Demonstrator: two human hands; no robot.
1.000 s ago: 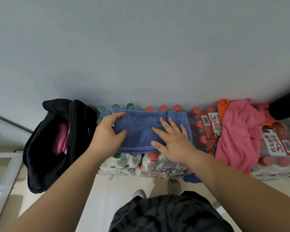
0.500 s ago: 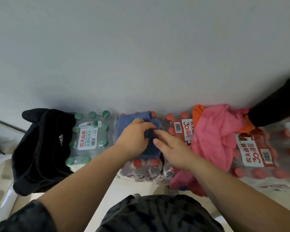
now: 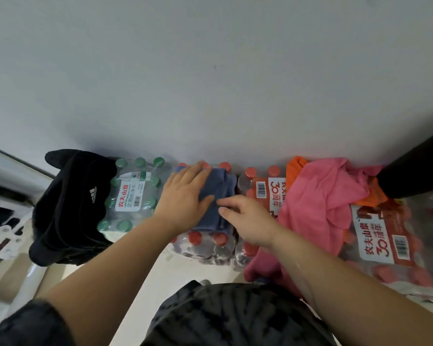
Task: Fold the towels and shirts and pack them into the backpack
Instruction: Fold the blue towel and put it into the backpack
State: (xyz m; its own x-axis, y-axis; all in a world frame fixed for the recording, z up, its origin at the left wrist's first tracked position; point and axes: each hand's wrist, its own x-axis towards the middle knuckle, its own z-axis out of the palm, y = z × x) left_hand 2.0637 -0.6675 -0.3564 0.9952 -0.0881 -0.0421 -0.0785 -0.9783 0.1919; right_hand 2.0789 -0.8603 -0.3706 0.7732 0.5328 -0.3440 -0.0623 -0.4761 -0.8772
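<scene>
A folded blue towel lies on shrink-wrapped packs of red-capped bottles. My left hand presses flat on its left half, fingers straight. My right hand rests at the towel's right edge with its fingers bent down onto the cloth. A black backpack stands at the left against the wall. A crumpled pink cloth lies at the right, over an orange cloth.
A pack of green-capped water bottles sits between the backpack and the towel. More red-labelled packs fill the right side. A dark object leans at the far right. A white rack stands at the far left. The wall is close behind.
The towel went from a wide strip to a narrow folded stack. My left hand has flattened on top of it and my right hand has shifted to its right edge. The view has turned right.
</scene>
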